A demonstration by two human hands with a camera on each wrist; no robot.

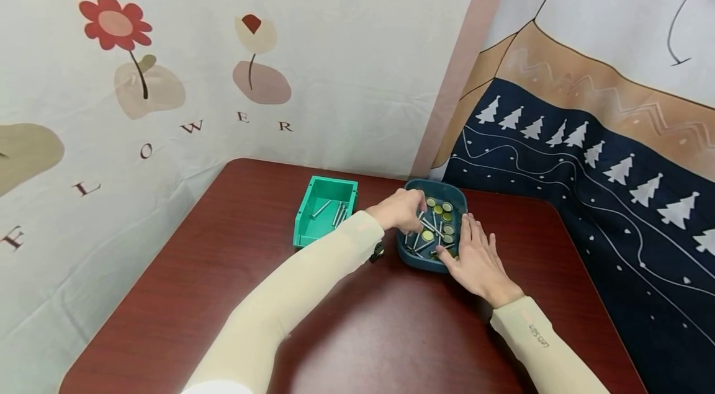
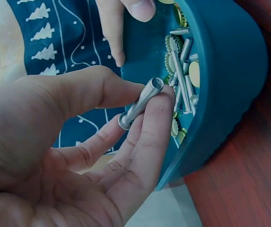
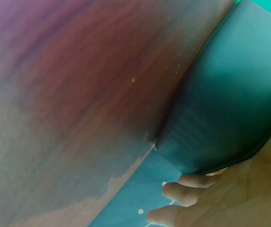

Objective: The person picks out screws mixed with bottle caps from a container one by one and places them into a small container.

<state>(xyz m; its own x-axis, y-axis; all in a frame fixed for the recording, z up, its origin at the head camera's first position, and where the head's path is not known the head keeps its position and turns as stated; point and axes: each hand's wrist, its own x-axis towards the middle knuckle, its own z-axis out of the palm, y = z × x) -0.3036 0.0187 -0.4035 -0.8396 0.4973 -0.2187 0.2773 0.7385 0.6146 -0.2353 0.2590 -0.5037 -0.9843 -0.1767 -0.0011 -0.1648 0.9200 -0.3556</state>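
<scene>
In the head view my left hand is over the dark blue tray. Its thumb and fingers pinch a metal bolt, threaded end up towards the left wrist camera, head beside the lower fingers. Inside the tray lie several loose bolts mixed with gold bottle caps. My right hand rests along the tray's right side, fingers straight and thumb over the rim. The right wrist view has its fingers beside the tray's outer wall.
Left of the tray stands a green open-front bin holding several bolts. A small dark object shows beneath the left wrist. The reddish-brown table meets printed cloth hangings at its back and right.
</scene>
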